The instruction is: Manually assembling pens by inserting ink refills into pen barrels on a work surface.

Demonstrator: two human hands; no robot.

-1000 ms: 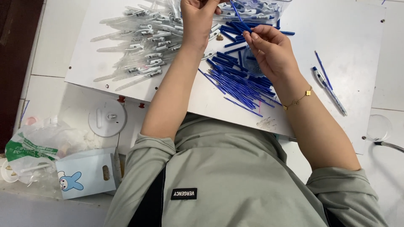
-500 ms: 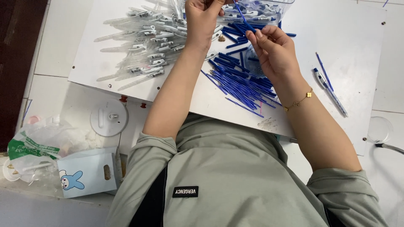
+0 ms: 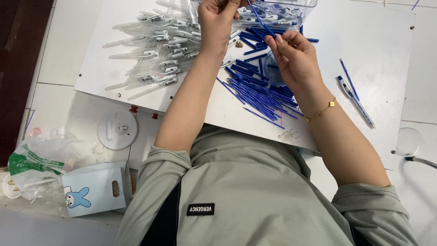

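1. The left hand [image 3: 217, 23] is raised over the white board [image 3: 382, 54], fingers curled shut around the upper end of a blue pen refill [image 3: 260, 18] (its tip runs past the frame's top edge).
2. The right hand [image 3: 295, 59] pinches the same refill's lower end between thumb and fingers, a gold bracelet [image 3: 321, 110] on its wrist.
3. A clear plastic tray [image 3: 291, 10] behind the hands holds pen parts, too jumbled to count.
4. Left lies a heap of clear pen barrels [image 3: 154, 50]; centre, a pile of blue refills [image 3: 259, 91]; right, one assembled pen [image 3: 356, 101].
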